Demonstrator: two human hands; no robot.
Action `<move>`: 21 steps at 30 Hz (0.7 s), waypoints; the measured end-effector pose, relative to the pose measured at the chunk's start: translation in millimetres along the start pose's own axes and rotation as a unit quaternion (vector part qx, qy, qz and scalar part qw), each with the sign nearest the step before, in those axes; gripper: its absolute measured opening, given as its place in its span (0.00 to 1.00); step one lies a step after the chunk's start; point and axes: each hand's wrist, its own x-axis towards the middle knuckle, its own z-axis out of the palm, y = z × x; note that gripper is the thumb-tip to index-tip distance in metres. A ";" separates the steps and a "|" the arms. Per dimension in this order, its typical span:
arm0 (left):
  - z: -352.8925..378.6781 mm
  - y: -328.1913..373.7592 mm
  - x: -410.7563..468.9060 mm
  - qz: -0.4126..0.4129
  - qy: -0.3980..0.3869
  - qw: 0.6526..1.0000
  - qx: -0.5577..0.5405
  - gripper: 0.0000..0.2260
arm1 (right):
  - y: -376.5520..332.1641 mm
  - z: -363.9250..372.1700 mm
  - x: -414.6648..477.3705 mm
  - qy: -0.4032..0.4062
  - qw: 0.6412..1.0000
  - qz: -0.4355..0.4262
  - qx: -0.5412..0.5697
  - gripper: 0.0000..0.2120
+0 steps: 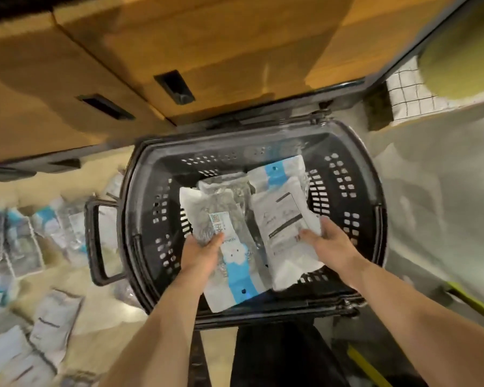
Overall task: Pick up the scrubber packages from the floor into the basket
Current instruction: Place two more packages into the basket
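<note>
1. Plastic packs [236, 275] hang over the near rim of the basket [344, 191]: our left hand [204, 251] grips one, our right hand [329, 241] another.
2. We lower both flat, then release.
3. More lie on the floor [101, 311].

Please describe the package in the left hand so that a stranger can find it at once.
Find the black perforated plastic basket on the floor. Over its near half, the left hand grips a white-and-clear plastic scrubber package. Unlike the white package with black print in the right hand, it shows a light blue stripe and grey scrubbers.
</note>
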 end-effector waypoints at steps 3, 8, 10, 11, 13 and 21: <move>7.7 1.5 18.9 0.006 -0.008 1.000 0.003 0.14 | -4.7 3.5 13.7 0.015 0.999 -0.021 0.025 0.14; 22.0 6.2 31.9 0.020 -0.028 0.999 0.007 0.10 | 0.5 5.6 34.3 0.043 0.999 -0.017 -0.005 0.24; 26.2 4.4 36.3 0.010 -0.025 1.000 0.001 0.15 | 4.7 7.4 39.0 0.044 0.999 -0.007 -0.028 0.26; 28.5 3.0 38.0 0.002 -0.025 1.000 0.002 0.17 | 6.6 8.7 39.6 0.046 0.998 -0.005 -0.051 0.26; 31.6 0.1 41.1 -0.002 -0.016 1.000 0.013 0.20 | 11.2 12.0 40.0 0.053 0.992 -0.007 -0.118 0.25; 25.7 -6.7 35.0 0.015 -0.001 0.998 0.053 0.24 | 23.9 13.0 41.5 0.033 0.976 0.004 -0.216 0.23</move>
